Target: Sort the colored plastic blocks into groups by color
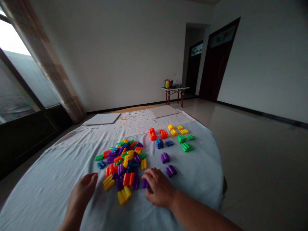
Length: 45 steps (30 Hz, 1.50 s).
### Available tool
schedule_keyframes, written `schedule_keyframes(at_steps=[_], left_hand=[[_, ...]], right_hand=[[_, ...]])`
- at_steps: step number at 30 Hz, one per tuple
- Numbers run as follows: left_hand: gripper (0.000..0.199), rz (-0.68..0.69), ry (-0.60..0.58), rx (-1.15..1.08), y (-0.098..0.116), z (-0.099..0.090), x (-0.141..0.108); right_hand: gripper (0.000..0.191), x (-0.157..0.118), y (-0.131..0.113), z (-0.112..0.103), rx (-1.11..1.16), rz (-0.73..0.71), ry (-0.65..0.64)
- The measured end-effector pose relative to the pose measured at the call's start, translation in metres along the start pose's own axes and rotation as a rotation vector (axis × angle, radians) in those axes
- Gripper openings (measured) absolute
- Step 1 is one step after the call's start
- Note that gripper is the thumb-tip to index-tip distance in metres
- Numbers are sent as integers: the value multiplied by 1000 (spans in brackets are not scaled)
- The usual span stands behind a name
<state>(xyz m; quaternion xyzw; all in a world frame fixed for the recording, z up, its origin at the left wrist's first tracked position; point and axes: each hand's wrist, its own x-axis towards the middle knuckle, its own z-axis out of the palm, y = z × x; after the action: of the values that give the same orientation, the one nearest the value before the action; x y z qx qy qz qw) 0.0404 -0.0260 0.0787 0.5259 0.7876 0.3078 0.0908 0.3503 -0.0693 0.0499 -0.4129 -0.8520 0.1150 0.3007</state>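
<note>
My right hand [159, 188] is closed on a purple ribbed plastic block [145, 183], low over the cloth at the right edge of a mixed pile. Its fingers curl over the block and hide part of it. To the pile's left, my left hand [84, 186] rests at the cloth with thumb and fingers drawn together; nothing shows in it. The pile [127, 160] mixes purple, orange, yellow, green and blue blocks. Nearest me lies a yellow block [124, 195], with an orange block [128, 179] just beyond. Two purple blocks [165, 157] [171, 171] lie apart, beyond my right hand.
Farther right, blocks lie grouped by colour: orange [152, 134], blue [159, 143], yellow [172, 130] and green [187, 147]. Two flat boards [102, 119] [165, 111] lie at the table's far side. A small table [175, 88] with a colourful item stands by the doorway.
</note>
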Motion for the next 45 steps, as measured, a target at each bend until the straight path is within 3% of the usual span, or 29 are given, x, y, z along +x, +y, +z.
schedule_keyframes(at_steps=[4,7,10,14,19,24,29,34,45], left_hand=[[43,-104,-5,19,6,5,-7],[46,-102,39,64,4,14,-14],[48,-91,38,83,2,19,-18],[46,-132,1,89,6,18,-18],[41,-123,29,70,8,18,-19],[41,-120,16,61,5,19,-20],[39,-115,22,25,0,20,-18],[49,-127,-55,68,1,18,-19],[51,-140,-75,47,1,19,-17]], right_hand=[[37,1,-3,-10,48,1,-24],[46,-3,1,-38,130,10,46],[50,-17,22,-71,132,122,144],[50,-39,66,-95,79,271,128],[52,-51,93,-91,94,351,20],[53,-49,87,-83,167,321,-48],[54,-50,91,-85,157,348,-40],[50,-50,99,-89,159,370,-57],[53,-42,94,-81,212,377,-60]])
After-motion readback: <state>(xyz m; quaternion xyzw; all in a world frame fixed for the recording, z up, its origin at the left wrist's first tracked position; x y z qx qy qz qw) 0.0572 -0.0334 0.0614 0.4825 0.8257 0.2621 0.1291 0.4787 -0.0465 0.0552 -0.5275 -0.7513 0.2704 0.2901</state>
